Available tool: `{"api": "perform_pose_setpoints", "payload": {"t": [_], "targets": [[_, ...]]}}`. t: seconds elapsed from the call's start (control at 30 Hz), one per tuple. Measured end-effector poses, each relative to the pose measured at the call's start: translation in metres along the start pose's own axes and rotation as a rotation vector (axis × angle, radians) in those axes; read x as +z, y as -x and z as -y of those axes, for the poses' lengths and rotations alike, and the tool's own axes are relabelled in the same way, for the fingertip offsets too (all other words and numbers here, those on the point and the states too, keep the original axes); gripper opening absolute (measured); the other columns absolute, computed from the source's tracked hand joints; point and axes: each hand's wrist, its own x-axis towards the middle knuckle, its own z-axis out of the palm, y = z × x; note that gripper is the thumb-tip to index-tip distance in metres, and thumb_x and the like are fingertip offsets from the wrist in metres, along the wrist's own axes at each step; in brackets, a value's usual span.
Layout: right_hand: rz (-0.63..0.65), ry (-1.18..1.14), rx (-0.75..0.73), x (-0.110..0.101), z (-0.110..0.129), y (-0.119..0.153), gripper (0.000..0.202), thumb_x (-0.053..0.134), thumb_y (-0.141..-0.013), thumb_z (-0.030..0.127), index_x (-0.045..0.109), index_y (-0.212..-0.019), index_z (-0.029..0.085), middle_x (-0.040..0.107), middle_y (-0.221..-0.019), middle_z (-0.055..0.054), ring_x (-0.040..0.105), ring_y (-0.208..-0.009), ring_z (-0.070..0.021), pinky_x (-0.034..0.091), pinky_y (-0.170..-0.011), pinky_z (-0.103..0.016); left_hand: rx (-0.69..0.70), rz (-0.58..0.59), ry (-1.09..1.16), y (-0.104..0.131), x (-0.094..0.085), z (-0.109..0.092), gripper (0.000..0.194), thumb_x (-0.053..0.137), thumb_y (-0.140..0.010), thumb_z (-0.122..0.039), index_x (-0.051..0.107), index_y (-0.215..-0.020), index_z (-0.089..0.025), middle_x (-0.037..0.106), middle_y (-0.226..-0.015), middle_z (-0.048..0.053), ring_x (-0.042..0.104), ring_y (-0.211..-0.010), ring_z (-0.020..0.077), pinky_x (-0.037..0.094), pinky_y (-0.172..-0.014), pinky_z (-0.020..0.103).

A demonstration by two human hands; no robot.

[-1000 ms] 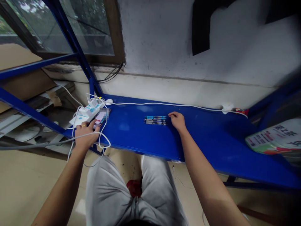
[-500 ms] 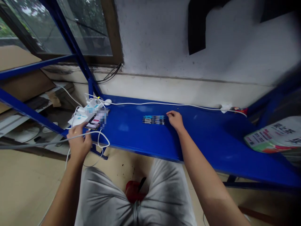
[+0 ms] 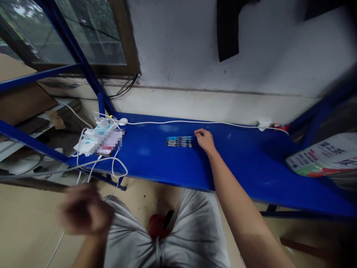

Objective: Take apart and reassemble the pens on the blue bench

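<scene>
Several pens (image 3: 179, 141) lie side by side in a row on the blue table (image 3: 156, 160), some with light blue clips and some with grey ones. Just right of their ends, my right hand (image 3: 205, 140) rests at the tabletop with its fingers curled in, and no object shows in it. My left hand (image 3: 86, 210) is raised in front of the table's left part, above my left thigh, too smeared by motion to show its fingers. Beyond it, a phone (image 3: 107, 149), partly blurred out, lies by a white power strip (image 3: 87, 144) with chargers plugged in.
White cables (image 3: 119, 160) loop over the table's left front edge. Another white cord (image 3: 178, 121) runs along the back. A printed plastic package (image 3: 320, 158) stands at the right. Blue frame posts (image 3: 92, 80) rise at the left, beside the window.
My left hand has drawn back from the phone, down toward my lap. The view has shifted slightly; my right hand stays beside the pens.
</scene>
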Motion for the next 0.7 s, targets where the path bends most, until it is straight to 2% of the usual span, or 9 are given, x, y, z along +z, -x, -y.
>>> {"api": "perform_pose_setpoints", "payload": {"t": [0.03, 0.1, 0.13, 0.17, 0.2, 0.3, 0.4, 0.5, 0.7], "targets": [[0.002, 0.004, -0.016, 0.001, 0.000, 0.000, 0.026, 0.054, -0.077, 0.025, 0.077, -0.087, 0.019, 0.076, -0.084, -0.008, 0.067, -0.079, -0.0237, 0.052, -0.084, -0.038, 0.186, 0.105, 0.163, 0.014, 0.009, -0.020, 0.054, 0.053, -0.069, -0.039, 0.070, -0.121, -0.044, 0.073, -0.100, 0.009, 0.061, -0.110, 0.0506, 0.044, -0.085, 0.078], [0.011, 0.005, -0.047, 0.004, 0.001, 0.001, 0.027, 0.054, -0.079, 0.026, 0.078, -0.090, 0.019, 0.077, -0.086, -0.008, 0.067, -0.082, -0.0243, 0.052, -0.086, -0.038, 0.370, 0.273, 0.292, 0.020, 0.039, -0.058, 0.034, 0.064, -0.071, -0.032, 0.075, -0.100, -0.044, 0.074, -0.091, 0.004, 0.068, -0.090, 0.0359, 0.055, -0.082, 0.061], [0.019, 0.005, -0.061, 0.005, 0.001, 0.002, 0.027, 0.054, -0.080, 0.026, 0.078, -0.091, 0.019, 0.077, -0.087, -0.008, 0.068, -0.084, -0.0245, 0.052, -0.087, -0.038, 0.471, 0.382, 0.376, 0.011, 0.060, -0.073, 0.028, 0.064, -0.076, -0.027, 0.076, -0.099, -0.039, 0.074, -0.090, 0.006, 0.068, -0.087, 0.0321, 0.056, -0.083, 0.056], [0.030, 0.008, -0.072, 0.007, 0.001, 0.002, 0.028, 0.054, -0.081, 0.025, 0.078, -0.092, 0.019, 0.077, -0.089, -0.008, 0.068, -0.087, -0.0247, 0.053, -0.089, -0.038, 0.505, 0.456, 0.420, -0.005, 0.084, -0.085, 0.025, 0.061, -0.083, -0.022, 0.076, -0.100, -0.033, 0.075, -0.095, 0.008, 0.068, -0.091, 0.0304, 0.055, -0.089, 0.054], [0.040, 0.014, -0.081, 0.008, 0.001, 0.002, 0.028, 0.054, -0.081, 0.025, 0.078, -0.093, 0.019, 0.078, -0.091, -0.008, 0.068, -0.089, -0.0249, 0.052, -0.091, -0.039, 0.498, 0.474, 0.431, -0.026, 0.109, -0.093, 0.023, 0.058, -0.088, -0.020, 0.075, -0.100, -0.028, 0.075, -0.098, 0.010, 0.068, -0.097, 0.0298, 0.053, -0.096, 0.053], [0.062, 0.053, -0.102, 0.011, 0.002, 0.004, 0.028, 0.054, -0.083, 0.022, 0.079, -0.095, 0.019, 0.079, -0.100, -0.009, 0.069, -0.097, -0.0255, 0.051, -0.097, -0.040, 0.429, 0.494, 0.349, -0.096, 0.181, -0.094, 0.023, 0.055, -0.093, -0.016, 0.074, -0.104, -0.020, 0.074, -0.104, 0.012, 0.065, -0.106, 0.0296, 0.048, -0.105, 0.050], [0.075, 0.103, -0.128, 0.012, 0.006, 0.006, 0.028, 0.054, -0.087, 0.023, 0.080, -0.097, 0.019, 0.079, -0.107, -0.010, 0.067, -0.104, -0.0265, 0.048, -0.102, -0.042, 0.341, 0.613, 0.204, -0.139, 0.230, -0.076, 0.024, 0.057, -0.091, -0.014, 0.076, -0.106, -0.016, 0.076, -0.106, 0.014, 0.066, -0.107, 0.0296, 0.049, -0.102, 0.046], [0.095, 0.139, -0.155, 0.015, 0.010, 0.009, 0.028, 0.054, -0.090, 0.022, 0.080, -0.100, 0.021, 0.080, -0.109, -0.008, 0.066, -0.107, -0.0261, 0.047, -0.104, -0.042, 0.281, 0.808, 0.131, -0.147, 0.252, -0.060, 0.024, 0.062, -0.090, -0.020, 0.078, -0.107, -0.017, 0.077, -0.101, 0.013, 0.068, -0.098, 0.0288, 0.050, -0.095, 0.044], [0.130, 0.222, -0.247, 0.028, 0.009, 0.008, 0.024, 0.056, -0.087, 0.020, 0.079, -0.091, 0.022, 0.076, -0.098, -0.007, 0.063, -0.098, -0.0247, 0.044, -0.102, -0.043, 0.410, 0.792, 0.118, -0.138, 0.259, -0.049, 0.014, 0.063, -0.085, -0.018, 0.076, -0.082, -0.021, 0.075, -0.096, 0.009, 0.064, -0.097, 0.0266, 0.044, -0.103, 0.046]]}}
